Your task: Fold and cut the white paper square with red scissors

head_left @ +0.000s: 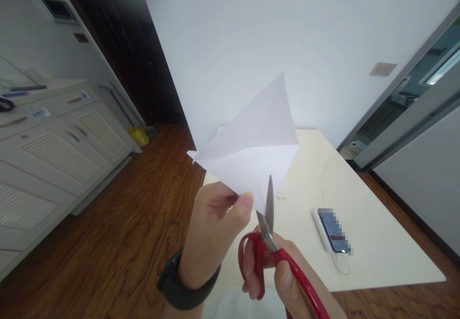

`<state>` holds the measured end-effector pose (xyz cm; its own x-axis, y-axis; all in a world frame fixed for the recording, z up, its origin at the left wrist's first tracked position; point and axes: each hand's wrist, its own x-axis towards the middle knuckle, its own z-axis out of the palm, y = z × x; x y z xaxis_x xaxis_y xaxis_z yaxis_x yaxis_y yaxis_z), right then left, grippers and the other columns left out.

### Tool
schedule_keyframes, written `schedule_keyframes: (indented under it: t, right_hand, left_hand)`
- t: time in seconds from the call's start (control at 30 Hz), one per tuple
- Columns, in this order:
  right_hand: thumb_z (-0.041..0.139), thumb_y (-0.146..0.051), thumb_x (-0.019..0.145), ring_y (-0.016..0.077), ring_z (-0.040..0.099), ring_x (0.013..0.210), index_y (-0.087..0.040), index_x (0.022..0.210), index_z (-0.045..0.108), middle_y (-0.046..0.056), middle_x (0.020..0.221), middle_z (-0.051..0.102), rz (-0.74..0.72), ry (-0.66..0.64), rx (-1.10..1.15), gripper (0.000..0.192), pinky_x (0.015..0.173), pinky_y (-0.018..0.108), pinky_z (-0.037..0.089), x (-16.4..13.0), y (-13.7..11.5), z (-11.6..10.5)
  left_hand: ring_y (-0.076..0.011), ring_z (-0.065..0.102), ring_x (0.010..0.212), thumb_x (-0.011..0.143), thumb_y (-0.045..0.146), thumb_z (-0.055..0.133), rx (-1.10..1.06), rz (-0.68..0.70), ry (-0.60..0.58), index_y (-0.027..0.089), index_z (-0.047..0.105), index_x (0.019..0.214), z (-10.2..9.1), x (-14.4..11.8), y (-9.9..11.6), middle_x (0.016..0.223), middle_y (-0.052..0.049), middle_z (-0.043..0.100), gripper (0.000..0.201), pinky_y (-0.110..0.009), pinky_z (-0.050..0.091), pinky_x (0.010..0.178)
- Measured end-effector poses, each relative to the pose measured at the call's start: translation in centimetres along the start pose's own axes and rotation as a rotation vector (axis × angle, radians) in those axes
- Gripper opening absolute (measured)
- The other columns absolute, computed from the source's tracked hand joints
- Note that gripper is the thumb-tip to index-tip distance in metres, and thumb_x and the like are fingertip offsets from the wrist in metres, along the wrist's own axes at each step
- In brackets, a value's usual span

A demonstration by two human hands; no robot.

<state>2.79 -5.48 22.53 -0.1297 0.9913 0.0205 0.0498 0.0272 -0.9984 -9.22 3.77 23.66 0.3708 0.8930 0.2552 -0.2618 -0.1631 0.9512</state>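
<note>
My left hand (223, 218) pinches the lower edge of a folded sheet of white paper (251, 161) between thumb and fingers. The paper is held up above the table, with one pointed corner standing high and a crease running across it. In my right hand (287, 266) is a pair of scissors (267, 235) with red handles, fingers and thumb through the loops. The scissor blades are parted, and the paper's bottom tip lies between them. Part of the left fingers is hidden behind the paper.
A white table (309, 165) stands against the wall below my hands. On its right side lies a phone (333, 232) beside a white device, with a cable. A white cabinet (72, 142) is at the left, near a yellow bag (138, 136) on the wooden floor.
</note>
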Motion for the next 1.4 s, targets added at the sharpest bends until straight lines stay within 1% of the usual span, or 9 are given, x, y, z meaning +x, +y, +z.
schedule_keyframes:
  t: [0.17,0.4,0.57,0.7,0.87,1.03,1.2,1.3,1.4]
  right_hand:
    - [0.026,-0.072,0.085,0.0181,0.051,0.067,-0.019,0.079,0.052,0.005,0.073,0.055,0.004,-0.003,-0.006,0.059,0.064,0.031,0.045,-0.1,-0.3,0.2]
    - [0.024,-0.071,0.087,0.0154,0.050,0.059,-0.020,0.074,0.046,0.002,0.064,0.051,-0.037,-0.024,0.020,0.057,0.057,0.028,0.039,-0.1,-0.1,0.4]
    - [0.027,-0.075,0.083,0.0135,0.051,0.053,-0.019,0.072,0.046,0.000,0.062,0.049,-0.039,-0.025,0.081,0.060,0.051,0.027,0.038,0.2,0.1,0.5]
    - [0.026,-0.073,0.085,0.0129,0.049,0.053,-0.020,0.071,0.043,-0.001,0.062,0.046,-0.033,-0.027,0.055,0.058,0.054,0.027,0.040,0.3,0.2,0.6]
    - [0.028,-0.072,0.085,0.0143,0.050,0.057,-0.019,0.072,0.045,0.001,0.065,0.047,0.003,0.030,0.046,0.057,0.058,0.028,0.042,0.0,0.0,0.7]
    - [0.030,-0.066,0.088,0.0138,0.046,0.059,-0.020,0.073,0.045,0.001,0.067,0.045,0.052,0.061,-0.018,0.051,0.056,0.026,0.038,-0.4,-0.8,0.9]
    - [0.031,-0.067,0.088,0.0172,0.048,0.070,-0.020,0.072,0.048,0.004,0.071,0.049,0.076,0.124,-0.062,0.053,0.057,0.027,0.038,-0.3,-0.7,0.9]
    - [0.033,-0.072,0.084,0.0158,0.048,0.062,-0.019,0.071,0.049,0.002,0.066,0.048,0.041,0.077,-0.012,0.056,0.056,0.028,0.038,0.2,0.0,0.6]
    - [0.033,-0.076,0.080,0.0141,0.046,0.054,-0.019,0.068,0.047,0.000,0.060,0.044,0.025,0.030,0.069,0.060,0.055,0.028,0.039,0.6,0.4,0.6]
  left_hand:
    - [-0.0060,0.024,0.040,0.082,0.016,0.055,0.016,0.018,0.006,0.018,0.056,0.057,-0.1,-0.1,0.0,0.045,0.008,0.032,0.026,-0.022,0.021,0.039]
    - [-0.0060,0.023,0.041,0.082,0.013,0.054,0.003,0.024,-0.006,0.018,0.058,0.057,0.0,-0.2,0.2,0.047,0.008,0.033,0.026,-0.022,0.020,0.039]
    - [-0.0052,0.024,0.042,0.083,0.012,0.054,-0.009,0.021,-0.001,0.018,0.059,0.060,0.0,-0.2,0.2,0.051,0.008,0.040,0.025,-0.021,0.020,0.039]
    - [-0.0050,0.024,0.042,0.083,0.012,0.054,-0.013,0.018,0.006,0.018,0.059,0.059,-0.1,-0.3,0.2,0.051,0.008,0.042,0.025,-0.021,0.022,0.040]
    - [-0.0057,0.025,0.041,0.081,0.013,0.056,0.015,0.034,0.037,0.019,0.058,0.057,-0.2,-0.1,-0.2,0.049,0.008,0.037,0.025,-0.021,0.022,0.039]
    - [-0.0063,0.023,0.040,0.082,0.015,0.056,0.050,0.034,0.042,0.020,0.055,0.055,-0.5,0.3,-0.3,0.048,0.008,0.030,0.027,-0.021,0.022,0.038]
    - [-0.0064,0.024,0.040,0.081,0.015,0.055,0.077,0.028,0.038,0.020,0.055,0.056,-0.5,0.4,-0.2,0.047,0.008,0.029,0.025,-0.021,0.022,0.038]
    - [-0.0061,0.025,0.039,0.081,0.013,0.054,0.080,0.056,0.038,0.019,0.055,0.056,-0.5,0.6,-0.5,0.047,0.008,0.031,0.026,-0.021,0.022,0.038]
    - [-0.0055,0.024,0.038,0.083,0.014,0.054,0.058,0.115,0.015,0.019,0.056,0.057,-0.7,0.7,-0.7,0.046,0.008,0.028,0.026,-0.021,0.021,0.037]
